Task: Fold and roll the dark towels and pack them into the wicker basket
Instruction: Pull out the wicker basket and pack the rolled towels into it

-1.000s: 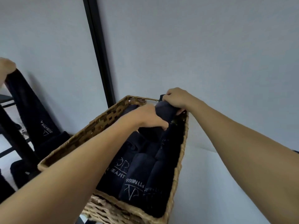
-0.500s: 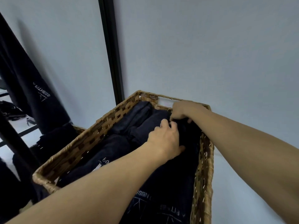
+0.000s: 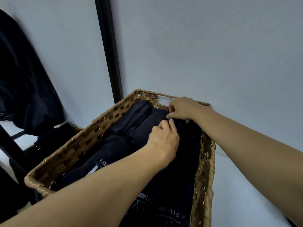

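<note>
The wicker basket (image 3: 91, 136) fills the lower middle of the head view and holds several rolled dark towels (image 3: 131, 118). A dark towel (image 3: 185, 145) lies along the basket's right wall. My left hand (image 3: 164, 140) pinches that towel's far end with curled fingers. Just beyond it, my right hand (image 3: 183, 108) grips the same end at the basket's far right corner. Both forearms reach over the basket and hide part of the towels below.
A black vertical post (image 3: 109, 51) runs up the pale wall behind the basket. Dark towels (image 3: 21, 76) hang on a black rack (image 3: 11, 143) at the left, with more dark cloth piled below. The basket stands on a white surface (image 3: 242, 185).
The view has closed in on the basket. My left hand slid toward the far right corner, next to my right hand. Both hands stay on the towel's far end.
</note>
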A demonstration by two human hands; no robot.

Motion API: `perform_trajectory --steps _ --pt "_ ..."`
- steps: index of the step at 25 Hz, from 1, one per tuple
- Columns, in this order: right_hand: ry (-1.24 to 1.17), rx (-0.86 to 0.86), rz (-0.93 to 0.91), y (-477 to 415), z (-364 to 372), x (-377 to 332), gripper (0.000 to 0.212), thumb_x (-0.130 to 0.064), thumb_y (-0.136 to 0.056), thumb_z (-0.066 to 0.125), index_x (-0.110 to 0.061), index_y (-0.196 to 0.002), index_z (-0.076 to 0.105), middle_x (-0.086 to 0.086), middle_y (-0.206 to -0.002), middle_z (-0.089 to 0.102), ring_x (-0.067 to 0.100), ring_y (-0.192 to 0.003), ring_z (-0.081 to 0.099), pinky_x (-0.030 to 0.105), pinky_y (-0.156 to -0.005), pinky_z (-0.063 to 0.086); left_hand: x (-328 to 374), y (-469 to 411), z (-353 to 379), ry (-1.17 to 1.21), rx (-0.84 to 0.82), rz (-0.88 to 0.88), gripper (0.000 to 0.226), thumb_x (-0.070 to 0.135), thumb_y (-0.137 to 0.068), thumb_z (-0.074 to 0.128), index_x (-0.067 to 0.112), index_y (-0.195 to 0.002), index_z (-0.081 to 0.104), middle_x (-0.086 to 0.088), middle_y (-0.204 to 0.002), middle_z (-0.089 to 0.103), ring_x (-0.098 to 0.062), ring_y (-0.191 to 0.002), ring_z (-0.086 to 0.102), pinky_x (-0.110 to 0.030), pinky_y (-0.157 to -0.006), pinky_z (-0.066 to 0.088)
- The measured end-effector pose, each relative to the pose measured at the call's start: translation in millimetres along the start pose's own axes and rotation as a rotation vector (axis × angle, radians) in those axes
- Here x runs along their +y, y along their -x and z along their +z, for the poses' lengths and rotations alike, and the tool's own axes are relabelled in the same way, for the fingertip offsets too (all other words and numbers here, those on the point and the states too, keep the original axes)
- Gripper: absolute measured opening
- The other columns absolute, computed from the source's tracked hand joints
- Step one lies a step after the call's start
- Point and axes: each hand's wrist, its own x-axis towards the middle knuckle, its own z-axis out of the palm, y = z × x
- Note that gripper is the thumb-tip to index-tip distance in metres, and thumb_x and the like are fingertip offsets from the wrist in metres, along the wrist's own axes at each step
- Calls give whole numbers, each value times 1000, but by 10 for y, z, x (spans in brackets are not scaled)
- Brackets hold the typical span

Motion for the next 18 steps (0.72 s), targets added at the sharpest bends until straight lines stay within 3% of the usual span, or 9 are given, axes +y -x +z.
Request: perform_trajectory --steps 3,5,7,10,12,14,18 --pt "80 104 -95 11 3 0 29 -45 -91 59 -22 -104 71 2 -105 67 19 -79 60 30 -72 45 13 -31 11 4 24 -36 86 29 -98 53 -5 -151 -5 -28 -145 24 -39 -122 39 -37 -88 42" --pt "124 50 -106 -12 20 -18 32 -45 -93 56 -22 -106 73 2 -105 68 23 -96 60 30 -74 41 13 -40 37 -12 26 -34 83 34 -99 50 -5 -151 -1 -26 -145 25 -38 -123 39 -36 -81 38" --pt "134 -64 -97 -36 43 -32 34 -44 -96 51 -19 -109 71 4 -106 68 24 -96 63 32 -77 47 3 -53 57 -35 30 -27 89 48 -94 52 -3 -152 6 -22 -145 27 -38 -125 38 -39 -89 38" --pt "133 -78 -116 35 46 -1 35 -41 -98 48 -19 -116 68 7 -112 67 26 -99 63 36 -87 50 -7 -87 134 -133 -3 -10 102 64 -88 49 3 -153 1 -22 -155 14 -46 -140 18 -60 -108 24" --pt "143 -7 -89 112 36 32 35 -40 -98 50 -21 -123 64 7 -119 63 27 -108 58 35 -85 46 -4 -112 181 -50 -85 -59 104 66 -88 47 11 -153 -13 -20 -160 0 -50 -144 2 -72 -107 14" --pt "196 71 -4 178 40 34 33 -38 -96 52 -20 -121 64 6 -119 62 28 -108 59 35 -81 45 1 -160 203 21 -106 -106 102 67 -89 45 16 -152 -17 -19 -161 -2 -51 -144 -1 -74 -106 14" --pt "79 -59 12 307 15 32 33 -30 -98 49 -10 -122 62 9 -122 63 28 -107 59 35 -89 48 26 -136 135 97 -130 -111 97 67 -90 41 19 -154 -14 -16 -162 -1 -49 -145 -3 -74 -107 11"
